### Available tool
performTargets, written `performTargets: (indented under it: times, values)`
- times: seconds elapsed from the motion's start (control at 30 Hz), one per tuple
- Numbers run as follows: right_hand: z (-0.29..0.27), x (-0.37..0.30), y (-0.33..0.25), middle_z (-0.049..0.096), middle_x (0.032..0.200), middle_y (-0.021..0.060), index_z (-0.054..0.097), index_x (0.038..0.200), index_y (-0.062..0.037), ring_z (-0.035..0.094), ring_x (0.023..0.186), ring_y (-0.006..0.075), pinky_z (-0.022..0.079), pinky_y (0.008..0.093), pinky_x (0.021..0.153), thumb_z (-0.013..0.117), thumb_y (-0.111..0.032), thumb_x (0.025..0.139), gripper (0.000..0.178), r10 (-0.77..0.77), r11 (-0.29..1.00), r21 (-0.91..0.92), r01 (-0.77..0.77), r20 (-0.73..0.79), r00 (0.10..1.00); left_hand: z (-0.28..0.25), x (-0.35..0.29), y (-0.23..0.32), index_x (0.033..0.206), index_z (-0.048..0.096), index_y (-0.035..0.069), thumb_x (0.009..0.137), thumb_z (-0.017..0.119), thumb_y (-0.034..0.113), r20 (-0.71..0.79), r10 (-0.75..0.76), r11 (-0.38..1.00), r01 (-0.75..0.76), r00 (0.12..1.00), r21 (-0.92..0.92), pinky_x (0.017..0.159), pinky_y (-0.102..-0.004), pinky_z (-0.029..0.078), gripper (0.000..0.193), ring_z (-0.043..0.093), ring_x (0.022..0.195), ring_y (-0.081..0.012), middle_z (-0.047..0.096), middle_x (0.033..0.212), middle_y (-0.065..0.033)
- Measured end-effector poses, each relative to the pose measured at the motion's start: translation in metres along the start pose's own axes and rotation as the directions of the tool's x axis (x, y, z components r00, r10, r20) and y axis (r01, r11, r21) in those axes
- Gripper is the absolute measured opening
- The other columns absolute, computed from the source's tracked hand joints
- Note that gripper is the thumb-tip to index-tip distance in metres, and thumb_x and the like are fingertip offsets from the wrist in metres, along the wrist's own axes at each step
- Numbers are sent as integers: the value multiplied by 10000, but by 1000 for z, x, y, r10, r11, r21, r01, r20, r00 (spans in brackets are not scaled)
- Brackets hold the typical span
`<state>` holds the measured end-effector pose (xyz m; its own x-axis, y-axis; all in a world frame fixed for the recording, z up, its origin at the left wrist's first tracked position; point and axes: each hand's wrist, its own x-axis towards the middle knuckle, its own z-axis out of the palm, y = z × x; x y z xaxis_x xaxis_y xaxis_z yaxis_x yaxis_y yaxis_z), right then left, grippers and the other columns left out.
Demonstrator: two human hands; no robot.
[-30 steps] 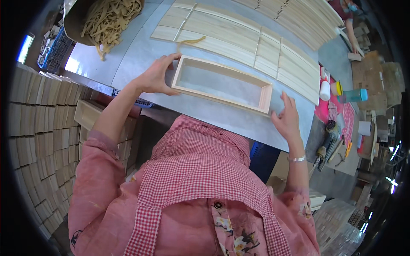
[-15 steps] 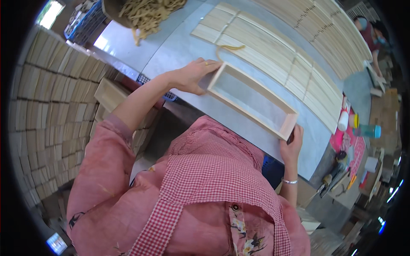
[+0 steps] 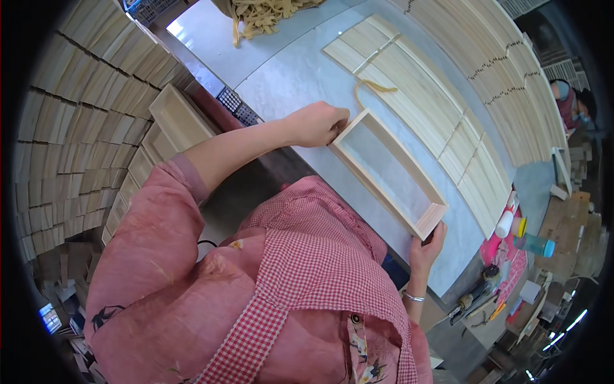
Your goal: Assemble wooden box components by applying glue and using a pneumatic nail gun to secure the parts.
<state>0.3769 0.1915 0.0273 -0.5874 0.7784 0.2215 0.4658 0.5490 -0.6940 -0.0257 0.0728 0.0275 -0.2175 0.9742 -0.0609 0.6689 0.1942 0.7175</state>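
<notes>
A pale rectangular wooden frame (image 3: pixel 432 219) is slanted over the near part of the table, its grey tabletop showing through the middle. Curled fingers of my left hand (image 3: pixel 316 125) are closed at the frame's left end; the fingertips are partly hidden. At the near right corner, my right hand (image 3: pixel 427 249) grips the frame, with some fingers out of sight beneath it. Beyond the frame lies a tan rubber strip (image 3: pixel 378 87), partly over a row of thin wooden slats (image 3: pixel 416 96).
Stacked wooden pieces (image 3: pixel 77 121) and open wooden trays (image 3: pixel 176 118) stand on the left. Tan rubber strips (image 3: pixel 268 14) are heaped at the far edge. More slats (image 3: pixel 486 57) lie far right. A teal bottle (image 3: pixel 534 244) and tools (image 3: pixel 476 291) sit at the right.
My left hand has gone from spread fingers to curled ones at the frame's end. The view has shifted, and the frame appears turned slightly more steeply. My right hand stays at its corner.
</notes>
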Motion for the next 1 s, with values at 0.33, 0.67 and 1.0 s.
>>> performTargets:
  times: [0.33,0.67,1.0]
  values:
    - [-4,-6,8,531,1099,145,532,1265,32,541,976,286,457,344,889,584,-4,830,439,28,999,22,-28,12,1000,-15,59,-32,1085,604,64,863,557,2,-110,392,861,-322,914,393,894,-414,511,235,620,999,-339,627,1134,-136]
    - [-1,-16,19,529,1137,125,528,1279,18,546,1046,270,456,344,966,631,-10,827,464,132,987,98,-125,-72,989,-213,73,-107,1108,668,20,881,585,104,-641,60,728,405,765,552,712,-455,548,256,667,834,-336,694,978,-153]
    - [-14,-17,-9,615,947,68,612,1165,5,574,743,132,486,238,688,560,-72,987,201,446,795,465,-391,-9,895,-23,-41,14,1184,649,9,941,690,155,118,-297,677,296,948,-674,809,-244,484,286,576,900,-112,639,1041,-42]
